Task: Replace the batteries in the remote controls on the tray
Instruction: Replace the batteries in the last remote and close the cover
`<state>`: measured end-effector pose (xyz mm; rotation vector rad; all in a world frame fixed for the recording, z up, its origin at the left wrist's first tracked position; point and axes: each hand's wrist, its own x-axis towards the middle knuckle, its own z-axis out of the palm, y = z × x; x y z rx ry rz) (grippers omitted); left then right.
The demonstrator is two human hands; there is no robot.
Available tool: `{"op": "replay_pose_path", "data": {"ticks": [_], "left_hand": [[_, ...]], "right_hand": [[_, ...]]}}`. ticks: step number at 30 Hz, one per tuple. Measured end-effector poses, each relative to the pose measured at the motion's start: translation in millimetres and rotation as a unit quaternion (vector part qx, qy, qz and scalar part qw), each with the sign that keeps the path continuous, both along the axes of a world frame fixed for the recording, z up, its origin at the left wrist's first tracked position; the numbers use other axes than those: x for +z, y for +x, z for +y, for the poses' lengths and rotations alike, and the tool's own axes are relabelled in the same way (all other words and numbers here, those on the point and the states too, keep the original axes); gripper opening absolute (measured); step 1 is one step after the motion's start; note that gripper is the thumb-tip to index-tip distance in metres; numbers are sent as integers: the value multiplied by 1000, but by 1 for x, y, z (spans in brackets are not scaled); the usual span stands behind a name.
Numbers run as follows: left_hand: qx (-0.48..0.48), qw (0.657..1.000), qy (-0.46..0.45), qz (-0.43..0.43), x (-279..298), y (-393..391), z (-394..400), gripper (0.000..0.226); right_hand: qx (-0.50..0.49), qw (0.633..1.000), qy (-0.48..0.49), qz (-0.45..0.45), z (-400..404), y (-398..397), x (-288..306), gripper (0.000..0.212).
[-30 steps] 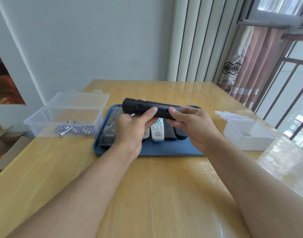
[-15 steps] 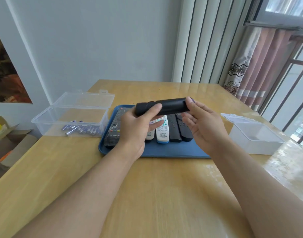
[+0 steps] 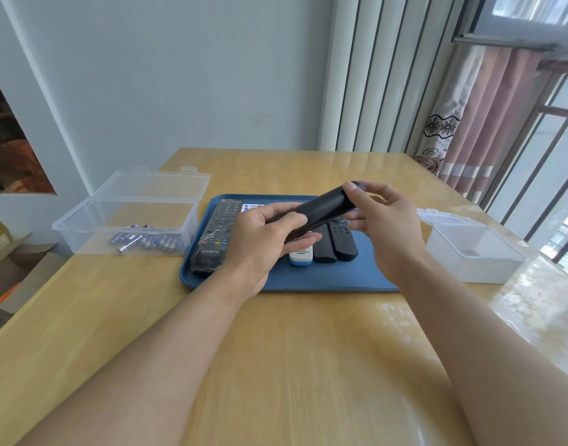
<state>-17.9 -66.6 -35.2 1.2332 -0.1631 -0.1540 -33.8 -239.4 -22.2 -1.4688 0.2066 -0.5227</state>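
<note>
I hold a slim black remote [image 3: 321, 209] above the blue tray [image 3: 327, 278], tilted up to the right. My left hand [image 3: 260, 243] grips its lower end, thumb on top. My right hand [image 3: 385, 223] pinches its upper end between thumb and fingertips, where something small and purple shows. On the tray lie a long black button remote [image 3: 216, 235], a white remote with a blue end [image 3: 301, 255] and two short black remotes [image 3: 335, 244]. A clear box [image 3: 128, 220] at the left holds several blue batteries [image 3: 147, 241].
A white plastic box with its lid open [image 3: 472, 249] stands right of the tray. The wooden table [image 3: 276, 365] stretches toward me. A wall lies behind, curtains and window bars at the right, cardboard boxes [image 3: 9, 268] on the floor at the left.
The remote has tilted, its right end now higher. My right hand has gone from open fingers at the remote's end to pinching that end.
</note>
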Motion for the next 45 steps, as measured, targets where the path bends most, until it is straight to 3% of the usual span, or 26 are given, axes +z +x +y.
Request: {"op": "replay_pose_path", "data": {"ticks": [5,8,13,30,45], "left_hand": [[9,999,43,-20,-3,1,-2,16],[7,997,70,-42,-6,1,-1,16],[11,994,94,-61,-6,4,1,16],[-1,964,226,-141,-7,7,9,26],[4,948,255,-189,-8,7,12,27]], "right_hand": [[5,967,-256,6,1,-8,0,31],[51,944,-325,11,8,-10,0,23],[71,936,-344,9,6,-11,2,14],[72,893,-444,26,-4,-12,5,15],[74,876,-477,15,4,-17,7,20]]}}
